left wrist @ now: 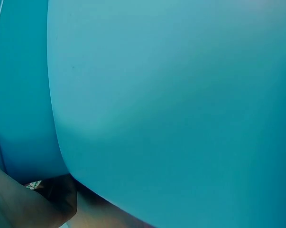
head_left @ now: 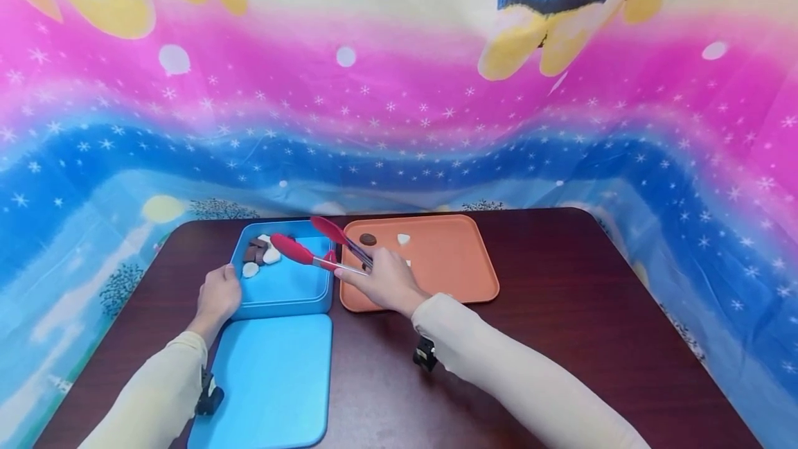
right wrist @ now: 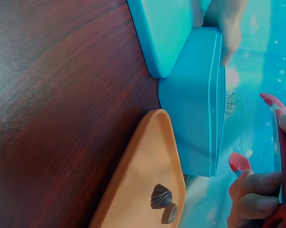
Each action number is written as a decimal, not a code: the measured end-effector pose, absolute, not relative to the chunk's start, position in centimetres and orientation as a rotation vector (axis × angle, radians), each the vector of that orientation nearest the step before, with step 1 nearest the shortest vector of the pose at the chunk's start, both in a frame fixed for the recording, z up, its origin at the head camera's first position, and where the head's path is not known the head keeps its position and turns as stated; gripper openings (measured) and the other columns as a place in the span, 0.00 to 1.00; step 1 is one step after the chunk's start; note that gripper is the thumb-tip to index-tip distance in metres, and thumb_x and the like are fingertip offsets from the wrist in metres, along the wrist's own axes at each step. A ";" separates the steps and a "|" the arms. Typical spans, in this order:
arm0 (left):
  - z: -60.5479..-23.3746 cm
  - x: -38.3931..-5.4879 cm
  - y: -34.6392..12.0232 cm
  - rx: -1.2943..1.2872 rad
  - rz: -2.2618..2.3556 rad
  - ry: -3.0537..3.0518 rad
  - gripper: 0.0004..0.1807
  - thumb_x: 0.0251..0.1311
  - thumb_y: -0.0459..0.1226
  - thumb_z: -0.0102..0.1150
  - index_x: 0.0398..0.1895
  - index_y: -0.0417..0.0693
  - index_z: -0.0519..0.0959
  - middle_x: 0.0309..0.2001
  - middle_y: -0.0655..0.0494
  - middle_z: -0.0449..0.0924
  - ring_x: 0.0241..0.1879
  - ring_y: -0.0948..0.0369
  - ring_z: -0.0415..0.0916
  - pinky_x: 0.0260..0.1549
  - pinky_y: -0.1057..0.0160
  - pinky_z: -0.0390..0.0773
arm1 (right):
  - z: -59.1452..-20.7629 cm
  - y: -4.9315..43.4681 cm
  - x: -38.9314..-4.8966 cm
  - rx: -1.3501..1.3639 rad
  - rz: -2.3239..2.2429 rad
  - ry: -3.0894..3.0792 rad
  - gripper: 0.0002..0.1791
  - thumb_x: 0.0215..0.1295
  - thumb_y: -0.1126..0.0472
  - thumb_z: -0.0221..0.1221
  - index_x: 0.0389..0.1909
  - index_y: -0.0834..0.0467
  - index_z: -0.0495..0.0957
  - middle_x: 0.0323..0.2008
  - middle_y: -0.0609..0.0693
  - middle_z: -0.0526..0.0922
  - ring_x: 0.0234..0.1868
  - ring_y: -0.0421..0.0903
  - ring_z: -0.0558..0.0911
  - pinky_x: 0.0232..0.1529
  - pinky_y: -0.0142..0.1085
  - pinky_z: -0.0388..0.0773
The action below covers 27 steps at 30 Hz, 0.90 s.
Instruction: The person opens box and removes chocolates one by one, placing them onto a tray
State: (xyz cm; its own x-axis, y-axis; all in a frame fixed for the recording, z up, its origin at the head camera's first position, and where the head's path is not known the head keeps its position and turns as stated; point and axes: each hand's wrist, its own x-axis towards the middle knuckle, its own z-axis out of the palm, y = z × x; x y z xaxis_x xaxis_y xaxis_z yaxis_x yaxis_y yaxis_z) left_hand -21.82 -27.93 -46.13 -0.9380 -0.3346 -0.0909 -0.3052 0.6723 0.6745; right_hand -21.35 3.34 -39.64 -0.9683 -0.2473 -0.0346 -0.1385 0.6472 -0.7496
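Observation:
My right hand point(head_left: 389, 281) grips a pair of tongs point(head_left: 293, 249) with red tips, which stand spread apart above the right part of a blue box point(head_left: 283, 310). Nothing shows between the tips. At the box's left wall, my left hand point(head_left: 219, 294) holds its edge, with the thumb by the rim. Brown and white chocolate-like pieces point(head_left: 255, 253) lie in the box's left part. On the orange tray point(head_left: 455, 255) are a brown oval piece point(head_left: 368, 239) and a white piece point(head_left: 404, 238). A dark ridged piece point(right wrist: 161, 196) shows there in the right wrist view.
A flat blue lid point(head_left: 268, 380) lies in front of the box, close against it. The tray stands just right of the box on the dark wooden table point(head_left: 548, 324). A printed cloth point(head_left: 399, 123) hangs behind and along the sides.

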 end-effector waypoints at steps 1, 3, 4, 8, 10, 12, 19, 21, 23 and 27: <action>-46.1 -21.8 -27.9 0.541 -1.132 -2.835 0.27 0.81 0.48 0.19 0.27 0.43 0.62 0.24 0.51 0.56 0.24 0.54 0.60 0.32 0.56 0.62 | -39.6 3.1 -21.4 -0.320 -1.219 2.731 0.35 0.60 0.33 0.66 0.59 0.52 0.77 0.14 0.45 0.64 0.13 0.43 0.62 0.14 0.33 0.55; -46.1 -21.8 -28.0 0.536 -1.127 -2.833 0.27 0.81 0.48 0.19 0.28 0.43 0.62 0.24 0.51 0.56 0.25 0.54 0.60 0.32 0.56 0.62 | -39.6 2.8 -21.5 -0.318 -1.207 2.737 0.35 0.60 0.33 0.66 0.60 0.52 0.77 0.13 0.45 0.63 0.12 0.43 0.61 0.13 0.33 0.55; -46.1 -21.8 -28.0 0.535 -1.125 -2.833 0.27 0.81 0.48 0.19 0.28 0.43 0.62 0.24 0.51 0.56 0.25 0.54 0.60 0.32 0.56 0.62 | -39.6 2.6 -21.6 -0.318 -1.201 2.737 0.34 0.60 0.33 0.66 0.59 0.51 0.77 0.13 0.45 0.62 0.12 0.43 0.61 0.13 0.33 0.54; -46.1 -21.9 -28.0 0.537 -1.128 -2.836 0.27 0.81 0.48 0.20 0.27 0.43 0.62 0.24 0.51 0.57 0.25 0.54 0.60 0.33 0.56 0.62 | -39.6 2.2 -21.8 -0.304 -1.199 2.714 0.29 0.60 0.34 0.66 0.51 0.53 0.79 0.12 0.45 0.63 0.11 0.44 0.62 0.13 0.33 0.55; -46.1 -21.9 -28.1 0.538 -1.131 -2.838 0.27 0.81 0.48 0.20 0.27 0.43 0.62 0.24 0.51 0.57 0.25 0.54 0.61 0.33 0.56 0.62 | -39.6 2.1 -22.0 -0.303 -1.193 2.708 0.27 0.60 0.35 0.66 0.46 0.53 0.79 0.12 0.45 0.64 0.11 0.44 0.62 0.13 0.33 0.55; -46.1 -21.9 -28.1 0.537 -1.133 -2.838 0.27 0.81 0.48 0.20 0.27 0.43 0.62 0.24 0.52 0.56 0.25 0.54 0.61 0.33 0.56 0.62 | -39.6 2.0 -22.2 -0.299 -1.192 2.706 0.26 0.60 0.35 0.67 0.43 0.53 0.79 0.12 0.46 0.64 0.11 0.44 0.63 0.13 0.33 0.55; -46.2 -22.0 -28.1 0.522 -1.118 -2.848 0.27 0.81 0.49 0.18 0.27 0.43 0.61 0.24 0.52 0.56 0.24 0.54 0.60 0.32 0.56 0.61 | -39.4 1.5 -22.6 -0.282 -1.109 2.723 0.26 0.60 0.36 0.67 0.40 0.54 0.76 0.14 0.47 0.67 0.12 0.44 0.65 0.13 0.33 0.58; -46.2 -22.0 -28.0 0.523 -1.119 -2.853 0.27 0.81 0.49 0.18 0.27 0.43 0.61 0.24 0.52 0.55 0.24 0.54 0.60 0.32 0.56 0.62 | -39.2 1.2 -22.6 -0.271 -1.070 2.734 0.26 0.61 0.35 0.66 0.39 0.54 0.76 0.15 0.47 0.67 0.12 0.45 0.66 0.13 0.33 0.59; -46.2 -22.0 -28.0 0.526 -1.122 -2.854 0.27 0.81 0.49 0.18 0.27 0.43 0.61 0.24 0.52 0.56 0.24 0.54 0.60 0.32 0.56 0.62 | -39.0 0.9 -22.7 -0.278 -1.004 2.763 0.26 0.61 0.34 0.65 0.35 0.54 0.76 0.15 0.47 0.67 0.13 0.44 0.66 0.13 0.34 0.59; -46.2 -21.9 -28.0 0.540 -1.123 -2.852 0.28 0.81 0.49 0.19 0.27 0.43 0.62 0.23 0.51 0.56 0.24 0.54 0.61 0.32 0.56 0.63 | -38.9 -0.2 -22.9 -0.314 -0.846 2.847 0.27 0.62 0.32 0.63 0.28 0.53 0.75 0.14 0.46 0.65 0.12 0.43 0.65 0.14 0.34 0.59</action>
